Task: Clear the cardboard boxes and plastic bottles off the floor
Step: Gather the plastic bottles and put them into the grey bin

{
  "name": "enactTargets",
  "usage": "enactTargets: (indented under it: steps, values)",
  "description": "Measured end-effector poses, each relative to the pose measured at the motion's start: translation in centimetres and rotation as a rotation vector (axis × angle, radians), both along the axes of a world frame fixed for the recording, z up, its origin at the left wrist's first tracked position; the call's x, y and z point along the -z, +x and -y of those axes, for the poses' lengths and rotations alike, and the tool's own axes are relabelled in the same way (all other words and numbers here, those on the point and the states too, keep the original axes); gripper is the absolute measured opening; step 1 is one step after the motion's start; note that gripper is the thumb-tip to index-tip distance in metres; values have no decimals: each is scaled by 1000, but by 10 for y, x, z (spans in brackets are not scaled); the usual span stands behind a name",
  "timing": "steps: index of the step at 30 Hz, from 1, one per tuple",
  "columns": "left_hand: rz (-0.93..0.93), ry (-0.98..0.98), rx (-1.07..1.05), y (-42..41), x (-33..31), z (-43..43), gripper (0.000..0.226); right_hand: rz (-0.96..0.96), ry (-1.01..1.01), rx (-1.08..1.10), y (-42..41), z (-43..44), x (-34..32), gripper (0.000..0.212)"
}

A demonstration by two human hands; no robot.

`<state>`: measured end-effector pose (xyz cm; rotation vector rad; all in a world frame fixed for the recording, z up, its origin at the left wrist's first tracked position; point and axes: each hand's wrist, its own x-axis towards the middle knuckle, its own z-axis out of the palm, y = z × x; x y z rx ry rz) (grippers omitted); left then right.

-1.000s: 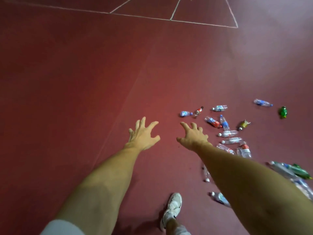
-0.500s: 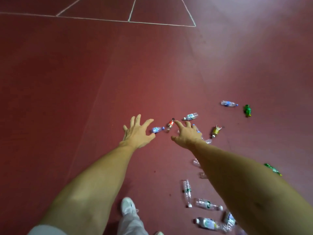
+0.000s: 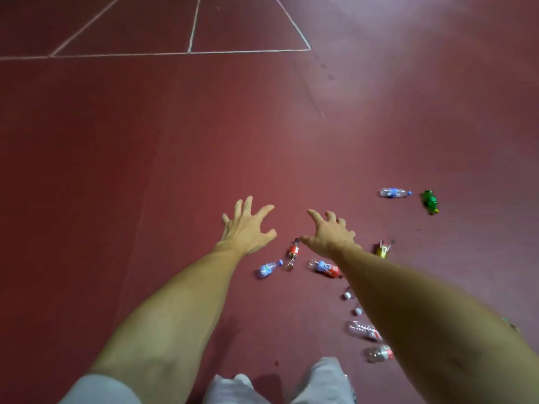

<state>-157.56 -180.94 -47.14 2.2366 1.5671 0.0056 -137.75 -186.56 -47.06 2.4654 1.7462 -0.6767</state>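
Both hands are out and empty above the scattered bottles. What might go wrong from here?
Rolling: the red-label bottle lies on its side beside the right hand; a glancing touch may send it off across the floor.
Tripping: the clear bottles near the person's legs are partly hidden by the right forearm; a step could land on one.
Missed item: the green bottle lies apart from the cluster.

1. The floor [image 3: 145,147] is dark red, with white lines [image 3: 191,24] painted at its far end.
2. Far right, a blue-labelled bottle [image 3: 395,193] lies just beside a green bottle [image 3: 430,201].
3. Nearer, well apart, lie a yellow bottle [image 3: 383,249], a red-labelled bottle [image 3: 293,252], a blue-capped bottle [image 3: 269,268] and a red-and-blue bottle [image 3: 326,268].
4. Nearest lie a ribbed clear bottle [image 3: 364,330] and a crushed clear bottle [image 3: 379,353].
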Motion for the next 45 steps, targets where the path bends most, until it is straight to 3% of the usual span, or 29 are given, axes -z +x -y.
enactTargets:
  steps: [7,13,17,21,27,33,39,45]
  values:
    - [2,-76,-49,64,32,-81,68,6,-32,-54,53,-95,25,74]
    - [-18,-130,-119,128,94,-144,69,15,-97,-143,122,-177,89,76]
    - [-30,-167,-141,162,185,-184,70,32,-135,-143,166,-219,182,77]
    - [-66,-215,-73,186,318,-193,74,64,-189,-126,190,-233,312,77]
    - [-125,-273,-44,183,534,-199,80,50,-212,-155,190,-247,521,79]
    - [-172,-264,-61,163,696,-207,85,51,-193,-244,171,-266,686,79]
    - [-318,-308,-38,139,792,-196,89,-20,-189,-298,160,-283,773,79]
    - [-328,-307,-42,126,811,-197,98,-7,-235,-292,169,-301,791,83]
